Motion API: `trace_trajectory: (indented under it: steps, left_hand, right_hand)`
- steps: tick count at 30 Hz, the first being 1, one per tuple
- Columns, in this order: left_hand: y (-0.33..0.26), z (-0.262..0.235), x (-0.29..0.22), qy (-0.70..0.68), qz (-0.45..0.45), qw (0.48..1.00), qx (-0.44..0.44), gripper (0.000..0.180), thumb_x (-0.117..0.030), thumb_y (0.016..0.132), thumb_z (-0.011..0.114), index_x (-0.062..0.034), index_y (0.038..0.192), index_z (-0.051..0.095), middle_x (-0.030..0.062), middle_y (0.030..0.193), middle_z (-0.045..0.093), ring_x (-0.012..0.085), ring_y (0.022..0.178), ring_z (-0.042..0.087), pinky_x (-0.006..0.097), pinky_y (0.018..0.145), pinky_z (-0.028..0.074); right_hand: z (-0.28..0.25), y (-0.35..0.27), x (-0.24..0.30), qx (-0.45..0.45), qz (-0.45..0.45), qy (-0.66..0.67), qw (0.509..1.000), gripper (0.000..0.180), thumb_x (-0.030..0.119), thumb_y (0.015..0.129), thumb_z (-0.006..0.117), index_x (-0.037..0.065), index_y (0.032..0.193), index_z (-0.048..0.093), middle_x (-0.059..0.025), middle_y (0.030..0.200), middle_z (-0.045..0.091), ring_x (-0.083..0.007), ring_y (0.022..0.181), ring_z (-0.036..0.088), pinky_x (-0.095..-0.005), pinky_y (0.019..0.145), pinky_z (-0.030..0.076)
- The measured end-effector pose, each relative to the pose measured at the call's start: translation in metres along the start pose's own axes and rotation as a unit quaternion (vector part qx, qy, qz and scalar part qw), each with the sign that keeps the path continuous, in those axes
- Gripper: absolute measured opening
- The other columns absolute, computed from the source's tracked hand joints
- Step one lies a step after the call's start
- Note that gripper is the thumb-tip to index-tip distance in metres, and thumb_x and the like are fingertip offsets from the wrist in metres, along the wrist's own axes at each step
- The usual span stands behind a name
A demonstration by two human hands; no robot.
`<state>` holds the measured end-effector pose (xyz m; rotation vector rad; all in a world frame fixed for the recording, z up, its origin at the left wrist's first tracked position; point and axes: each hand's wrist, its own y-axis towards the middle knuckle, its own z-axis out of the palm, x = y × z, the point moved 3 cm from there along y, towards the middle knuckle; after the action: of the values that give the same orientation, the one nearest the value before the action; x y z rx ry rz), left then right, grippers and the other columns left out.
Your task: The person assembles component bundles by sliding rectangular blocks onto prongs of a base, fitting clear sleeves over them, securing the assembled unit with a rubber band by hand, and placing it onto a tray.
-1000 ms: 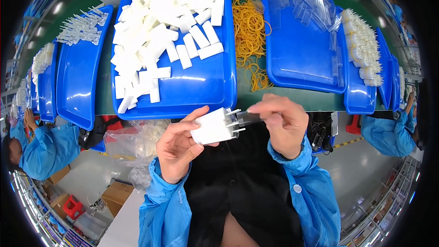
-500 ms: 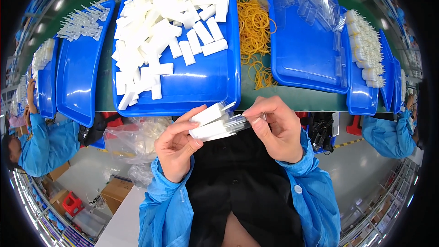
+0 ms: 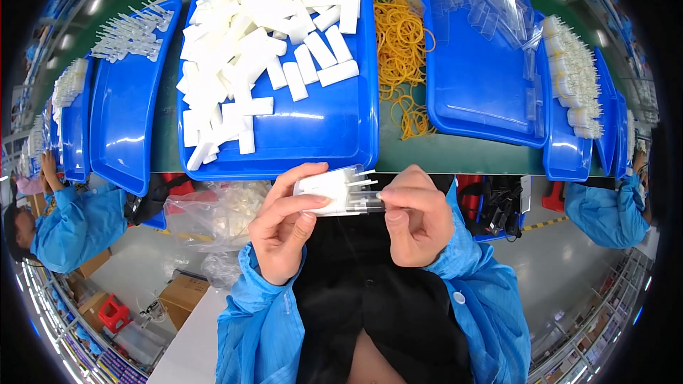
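Above my lap, near the table's front edge, my left hand (image 3: pixel 279 231) is closed around a small bundle of white rectangular blocks (image 3: pixel 318 188). Clear plastic sleeves (image 3: pixel 363 203) stick out of the bundle's right side, and thin white stems (image 3: pixel 363 183) show above them. Curled fingers of my right hand (image 3: pixel 420 222) meet the outer end of the lower sleeve, the index fingertip touching it. The thumb lies just below, so the exact grip is partly hidden.
Ahead stands a blue tray (image 3: pixel 306 149) piled with white blocks (image 3: pixel 242 35). Yellow rubber bands (image 3: pixel 400 43) lie right of it, beside a blue tray of clear plastic pieces (image 3: pixel 491 11). Outer trays hold stemmed white parts (image 3: pixel 135 32). Co-workers in blue sleeves (image 3: pixel 78 227) sit at both sides.
The bundle has turned closer to level, and its blocks sit closer together with the sleeves. My right hand has rotated and its fingers have curled more at the sleeve end.
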<state>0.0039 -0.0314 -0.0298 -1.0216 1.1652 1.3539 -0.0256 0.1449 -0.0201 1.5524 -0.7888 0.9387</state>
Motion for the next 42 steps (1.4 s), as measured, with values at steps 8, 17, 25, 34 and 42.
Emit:
trace_trajectory:
  steps: [8,17,25,34,42]
  left_hand:
    - [0.001,0.006,-0.003,0.013,0.008,1.000,0.008,0.018,-0.008,0.077,0.068,-0.0026,0.093,0.065,0.0222,0.123,0.046,0.0306,0.109,0.049,0.039,0.091,0.040]
    - [0.002,0.007,-0.005,-0.010,0.014,1.000,-0.004,0.019,0.001,0.069,0.068,-0.0031,0.088,0.067,0.0232,0.122,0.046,0.0306,0.108,0.050,0.040,0.091,0.040]
    - [0.002,0.008,-0.009,0.019,0.024,0.999,-0.023,0.021,0.004,0.065,0.070,-0.0030,0.085,0.068,0.0225,0.121,0.048,0.0300,0.105,0.052,0.039,0.089,0.042]
    - [0.003,0.010,-0.016,0.057,0.029,0.998,-0.025,0.020,0.005,0.065,0.070,-0.0028,0.083,0.069,0.0215,0.119,0.049,0.0297,0.104,0.054,0.038,0.088,0.044]
    - [0.003,0.007,-0.018,0.054,0.029,0.998,-0.015,0.018,0.006,0.068,0.067,-0.0006,0.086,0.068,0.0254,0.122,0.048,0.0361,0.108,0.054,0.042,0.088,0.045]
  right_hand:
    - [0.003,-0.001,0.007,0.036,-0.043,0.015,0.998,0.030,-0.005,0.073,0.062,0.002,0.101,0.053,-0.0117,0.077,0.058,-0.0218,0.059,0.053,-0.0292,0.053,0.042]
    - [0.005,-0.002,0.005,0.018,-0.028,0.043,0.999,0.024,-0.003,0.076,0.062,0.001,0.099,0.054,-0.0126,0.077,0.058,-0.0204,0.059,0.052,-0.0280,0.053,0.041]
    - [0.005,-0.004,0.003,0.005,-0.012,0.074,0.997,0.020,-0.002,0.078,0.060,0.000,0.097,0.054,-0.0131,0.076,0.058,-0.0191,0.059,0.051,-0.0273,0.053,0.040]
    - [0.004,-0.004,0.003,0.013,-0.036,0.062,0.997,0.023,-0.003,0.077,0.061,0.000,0.099,0.053,-0.0132,0.076,0.058,-0.0195,0.058,0.051,-0.0273,0.052,0.040]
    - [0.000,0.003,0.005,0.025,-0.032,0.000,0.999,0.020,-0.002,0.077,0.062,0.000,0.096,0.055,-0.0107,0.073,0.058,-0.0194,0.058,0.052,-0.0273,0.052,0.040]
